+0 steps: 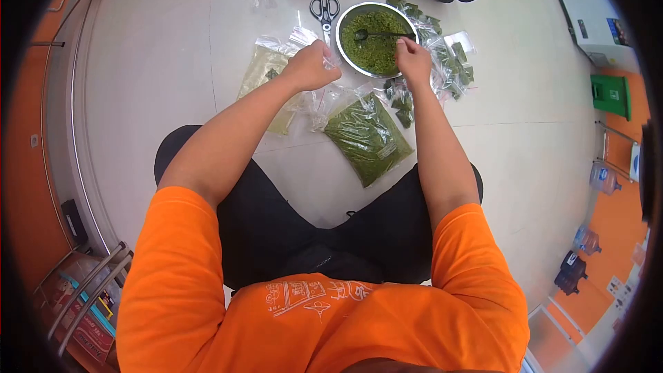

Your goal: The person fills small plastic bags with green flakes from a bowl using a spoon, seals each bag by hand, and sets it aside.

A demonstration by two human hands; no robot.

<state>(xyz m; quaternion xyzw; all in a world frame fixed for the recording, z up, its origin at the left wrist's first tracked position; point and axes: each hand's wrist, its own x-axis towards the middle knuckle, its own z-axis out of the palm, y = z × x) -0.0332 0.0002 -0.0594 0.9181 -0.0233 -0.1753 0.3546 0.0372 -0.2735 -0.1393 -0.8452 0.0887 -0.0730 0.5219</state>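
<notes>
Filling step: the left hand [311, 65] pinches a small clear bag [330, 62] beside the steel bowl [345, 21] of green flakes; the right hand [413, 59] grips the spoon [380, 33]. Next, a steady scoop.

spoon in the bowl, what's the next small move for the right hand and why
Probably grip the spoon handle and scoop. The right hand sits at the rim of the metal bowl of green flakes, by the handle's end, while the left hand pinches a small clear bag beside the bowl.

Shop-like room: tiled floor [173, 62], orange walls [608, 290], water jugs [602, 178].
</notes>
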